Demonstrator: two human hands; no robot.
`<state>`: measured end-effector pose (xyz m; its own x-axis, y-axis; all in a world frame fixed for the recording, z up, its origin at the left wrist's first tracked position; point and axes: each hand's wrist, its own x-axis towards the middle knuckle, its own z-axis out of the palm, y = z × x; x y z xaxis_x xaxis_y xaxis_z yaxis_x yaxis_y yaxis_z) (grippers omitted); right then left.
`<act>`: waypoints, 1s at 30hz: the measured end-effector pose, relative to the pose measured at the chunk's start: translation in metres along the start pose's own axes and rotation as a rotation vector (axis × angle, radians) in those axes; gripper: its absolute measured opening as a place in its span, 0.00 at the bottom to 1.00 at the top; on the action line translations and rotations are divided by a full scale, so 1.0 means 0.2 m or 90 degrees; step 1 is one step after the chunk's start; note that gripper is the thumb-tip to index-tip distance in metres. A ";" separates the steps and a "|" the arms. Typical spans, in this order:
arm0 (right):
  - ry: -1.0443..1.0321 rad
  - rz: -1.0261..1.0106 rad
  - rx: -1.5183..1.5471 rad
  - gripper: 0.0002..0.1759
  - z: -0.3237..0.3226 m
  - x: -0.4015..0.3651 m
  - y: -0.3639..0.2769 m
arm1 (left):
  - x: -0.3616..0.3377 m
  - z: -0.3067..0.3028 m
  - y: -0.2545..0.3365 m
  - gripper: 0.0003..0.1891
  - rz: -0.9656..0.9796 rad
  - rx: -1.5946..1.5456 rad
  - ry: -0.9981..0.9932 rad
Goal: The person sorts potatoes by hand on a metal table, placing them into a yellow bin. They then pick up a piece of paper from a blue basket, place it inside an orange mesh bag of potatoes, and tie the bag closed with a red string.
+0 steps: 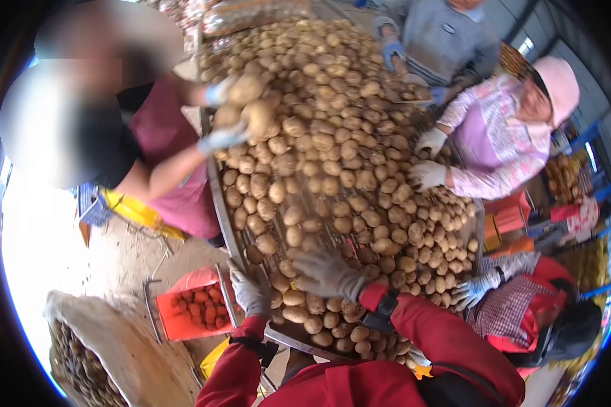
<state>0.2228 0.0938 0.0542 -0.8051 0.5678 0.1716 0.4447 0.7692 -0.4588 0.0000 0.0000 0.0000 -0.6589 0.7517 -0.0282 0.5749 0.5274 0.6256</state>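
Many potatoes cover a long slatted table with a metal rim. My left hand, in a grey glove, rests at the table's left edge near the front corner, beside a few potatoes; its fingers point up and whether they grip the rim or a potato is unclear. Over the potatoes at the near end is my right hand, gloved too, its fingers spread and slightly blurred, with nothing visibly held. Dark bands circle both my wrists.
Across the left edge a co-worker in a maroon apron handles blurred potatoes. Three other co-workers stand along the right and far sides. A red-lined crate of reddish items and a large open sack stand at lower left.
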 end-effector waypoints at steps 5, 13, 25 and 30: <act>0.141 0.084 0.174 0.24 -0.43 0.18 0.14 | -0.12 0.02 0.14 0.44 -0.005 0.018 0.025; 0.150 0.328 -0.057 0.37 -0.62 1.26 0.76 | -0.09 0.01 0.12 0.48 0.025 0.031 0.017; 0.194 -0.025 0.333 0.33 -0.68 0.39 0.39 | -0.08 0.05 0.11 0.44 0.052 0.043 0.065; 0.180 0.157 0.780 0.28 -0.59 0.06 0.34 | -0.11 0.03 0.15 0.43 0.006 0.041 0.043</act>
<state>0.2894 0.1879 0.1270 -0.5752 0.8143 0.0779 -0.2024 -0.0494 -0.9781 0.0345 0.0021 0.0148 -0.6837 0.7291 0.0318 0.6097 0.5467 0.5739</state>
